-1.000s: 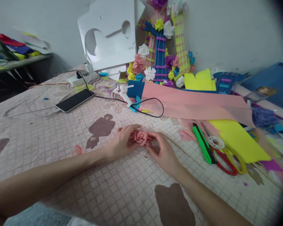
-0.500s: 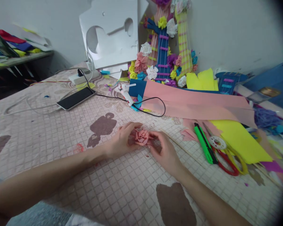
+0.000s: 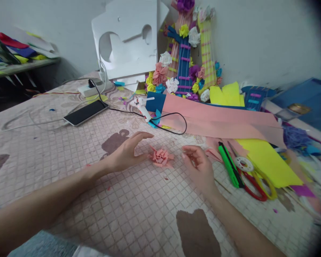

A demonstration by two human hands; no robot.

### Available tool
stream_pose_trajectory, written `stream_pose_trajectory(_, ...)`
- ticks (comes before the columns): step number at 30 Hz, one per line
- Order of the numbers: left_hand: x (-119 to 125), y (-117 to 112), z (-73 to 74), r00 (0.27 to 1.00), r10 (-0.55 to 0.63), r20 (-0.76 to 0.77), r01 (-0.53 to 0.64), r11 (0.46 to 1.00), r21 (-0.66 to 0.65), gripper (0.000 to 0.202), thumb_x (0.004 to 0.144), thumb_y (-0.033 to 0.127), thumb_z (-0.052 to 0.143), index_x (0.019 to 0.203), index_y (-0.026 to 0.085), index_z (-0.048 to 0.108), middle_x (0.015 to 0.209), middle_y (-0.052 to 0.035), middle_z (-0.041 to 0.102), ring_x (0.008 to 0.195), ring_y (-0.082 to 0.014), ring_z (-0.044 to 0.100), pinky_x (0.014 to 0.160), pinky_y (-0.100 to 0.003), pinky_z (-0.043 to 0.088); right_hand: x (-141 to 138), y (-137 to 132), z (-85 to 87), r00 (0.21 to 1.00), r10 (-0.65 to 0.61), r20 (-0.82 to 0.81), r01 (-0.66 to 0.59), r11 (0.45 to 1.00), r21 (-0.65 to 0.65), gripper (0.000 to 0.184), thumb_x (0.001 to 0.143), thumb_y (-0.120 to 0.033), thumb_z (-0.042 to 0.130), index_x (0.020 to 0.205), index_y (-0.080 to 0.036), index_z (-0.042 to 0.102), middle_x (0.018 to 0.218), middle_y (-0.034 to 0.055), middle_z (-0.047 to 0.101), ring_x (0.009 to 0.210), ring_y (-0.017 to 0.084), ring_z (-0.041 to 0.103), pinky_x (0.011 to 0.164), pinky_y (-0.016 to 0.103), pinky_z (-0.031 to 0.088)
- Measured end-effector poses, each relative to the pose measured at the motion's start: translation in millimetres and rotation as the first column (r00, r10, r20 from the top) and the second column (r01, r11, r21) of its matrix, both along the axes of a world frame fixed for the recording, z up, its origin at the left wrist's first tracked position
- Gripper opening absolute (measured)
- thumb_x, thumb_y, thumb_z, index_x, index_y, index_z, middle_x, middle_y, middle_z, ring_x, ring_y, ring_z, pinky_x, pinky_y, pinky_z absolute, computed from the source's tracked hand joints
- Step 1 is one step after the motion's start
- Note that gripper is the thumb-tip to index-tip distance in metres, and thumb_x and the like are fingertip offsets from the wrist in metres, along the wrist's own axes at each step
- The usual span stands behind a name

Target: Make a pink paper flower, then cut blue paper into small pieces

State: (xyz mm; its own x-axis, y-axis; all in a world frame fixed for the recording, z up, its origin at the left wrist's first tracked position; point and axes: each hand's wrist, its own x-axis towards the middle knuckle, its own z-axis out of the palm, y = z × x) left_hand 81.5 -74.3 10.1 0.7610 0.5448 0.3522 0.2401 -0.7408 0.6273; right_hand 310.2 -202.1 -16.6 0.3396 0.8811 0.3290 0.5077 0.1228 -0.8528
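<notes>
A pink crepe-paper flower [image 3: 162,157] rests on the patterned tablecloth, its ruffled petals facing up. On its left is my left hand [image 3: 128,152], open, with thumb and fingers spread wide; the thumb tip lies right at the petals, and I cannot tell whether it touches them. My right hand [image 3: 200,167] hovers to the right of the flower, apart from it, fingers loosely curled and nothing visible in them. A thin stick [image 3: 223,186] is partly hidden behind that hand.
A green box cutter [image 3: 230,166] and red-and-yellow scissors [image 3: 256,178] lie at right by yellow paper [image 3: 270,160]. Behind are pink paper strips [image 3: 219,117], a white glue gun [image 3: 142,108] with a looped cord, and a phone [image 3: 86,112]. Decorated paper guitars [image 3: 184,66] lean against the wall.
Both hands have let go of the pink flower and drawn apart, the left to the left, the right to the right. The flower now sits on the table with its petals spread wider.
</notes>
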Motion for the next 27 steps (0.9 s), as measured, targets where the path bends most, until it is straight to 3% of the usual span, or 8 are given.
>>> stream_pose_trajectory(4, -1.1, 3.6, 2.7, 1.000, 0.005, 0.005, -0.005, 1.000, 0.025, 0.020, 0.082, 0.025, 0.061, 0.101, 0.018, 0.058, 0.100, -0.0052, 0.061, 0.095, -0.0179, 0.058, 0.082, -0.032, 0.049, 20.3, -2.9, 17.2, 0.998, -0.057, 0.039, 0.060, 0.996, -0.069, 0.020, 0.090, -0.035, 0.049, 0.084, -0.020, 0.060, 0.060, -0.0028, 0.053, 0.051, 0.011, 0.049, 0.049, 0.025, 0.042)
stream_pose_trajectory(7, -0.6, 3.3, 1.4, 0.995, -0.098, -0.029, 0.099, 0.994, 0.040, 0.011, 0.085, 0.027, 0.058, 0.092, 0.019, 0.062, 0.094, -0.0049, 0.063, 0.089, -0.0174, 0.059, 0.080, -0.031, 0.049, 40.2, -5.1, 31.5, 0.970, -0.080, 0.228, 0.104, 0.990, -0.094, 0.019, 0.088, -0.036, 0.050, 0.080, -0.021, 0.059, 0.057, -0.0037, 0.051, 0.051, 0.012, 0.048, 0.049, 0.025, 0.039)
stream_pose_trajectory(9, 0.5, 3.3, -1.9, 0.988, -0.141, -0.064, 0.145, 0.988, 0.060, 0.012, 0.088, 0.025, 0.054, 0.093, 0.019, 0.064, 0.094, -0.0053, 0.064, 0.089, -0.0175, 0.059, 0.081, -0.032, 0.048, 52.4, -6.1, 36.4, 0.939, -0.014, 0.344, 0.080, 0.980, -0.179, 0.014, 0.086, -0.033, 0.053, 0.079, -0.022, 0.058, 0.061, -0.0027, 0.055, 0.055, 0.013, 0.052, 0.053, 0.026, 0.041)
stream_pose_trajectory(12, 2.3, 4.8, -7.5, 0.985, -0.134, -0.108, 0.142, 0.987, 0.079, 0.016, 0.091, 0.024, 0.050, 0.091, 0.021, 0.065, 0.093, -0.0048, 0.063, 0.087, -0.0172, 0.059, 0.079, -0.031, 0.047, 63.4, -7.0, 33.1, 0.866, 0.115, 0.488, 0.053, 0.947, -0.318, 0.006, 0.080, -0.027, 0.058, 0.077, -0.022, 0.056, 0.068, -0.0012, 0.059, 0.060, 0.015, 0.055, 0.056, 0.028, 0.042)
stream_pose_trajectory(17, 4.9, 13.1, -8.7, 0.988, -0.120, -0.093, 0.130, 0.985, 0.116, 0.019, 0.090, 0.021, 0.047, 0.086, 0.021, 0.065, 0.089, -0.0047, 0.062, 0.083, -0.0169, 0.059, 0.077, -0.030, 0.047, 66.4, -6.9, 16.9, 0.735, 0.191, 0.651, 0.034, 0.948, -0.317, 0.010, 0.077, -0.020, 0.055, 0.069, -0.023, 0.048, 0.068, 0.0001, 0.058, 0.069, 0.019, 0.056, 0.062, 0.032, 0.042)
stream_pose_trajectory(20, 4.9, 19.4, -7.5, 0.997, -0.068, -0.029, 0.072, 0.985, 0.156, 0.018, 0.089, 0.018, 0.046, 0.096, 0.019, 0.063, 0.097, -0.0072, 0.062, 0.091, -0.0184, 0.059, 0.081, -0.033, 0.048, 64.5, -6.3, 16.2, 0.751, 0.181, 0.635, 0.035, 0.949, -0.313, 0.010, 0.082, -0.022, 0.050, 0.073, -0.023, 0.048, 0.069, 0.0005, 0.058, 0.067, 0.019, 0.056, 0.060, 0.031, 0.041)
stream_pose_trajectory(23, 2.5, 22.0, -5.6, 0.999, 0.052, -0.009, -0.049, 0.983, 0.180, 0.023, 0.087, 0.016, 0.047, 0.108, 0.018, 0.058, 0.107, -0.0089, 0.061, 0.099, -0.0195, 0.058, 0.086, -0.036, 0.047, 58.3, -6.0, 21.2, 0.812, 0.096, 0.576, 0.065, 0.966, -0.252, 0.007, 0.087, -0.027, 0.045, 0.082, -0.023, 0.049, 0.072, 0.0009, 0.060, 0.064, 0.018, 0.057, 0.058, 0.030, 0.041)
stream_pose_trajectory(27, -2.8, 17.6, 1.2, 0.991, 0.130, -0.016, -0.126, 0.982, 0.139, 0.016, 0.086, 0.018, 0.050, 0.100, 0.017, 0.058, 0.098, -0.0059, 0.064, 0.089, -0.0165, 0.061, 0.079, -0.030, 0.048, 41.1, -6.7, 24.8, 0.875, 0.070, 0.479, 0.025, 0.982, -0.189, 0.008, 0.089, -0.029, 0.046, 0.088, -0.022, 0.050, 0.078, 0.0022, 0.063, 0.070, 0.017, 0.060, 0.062, 0.028, 0.045)
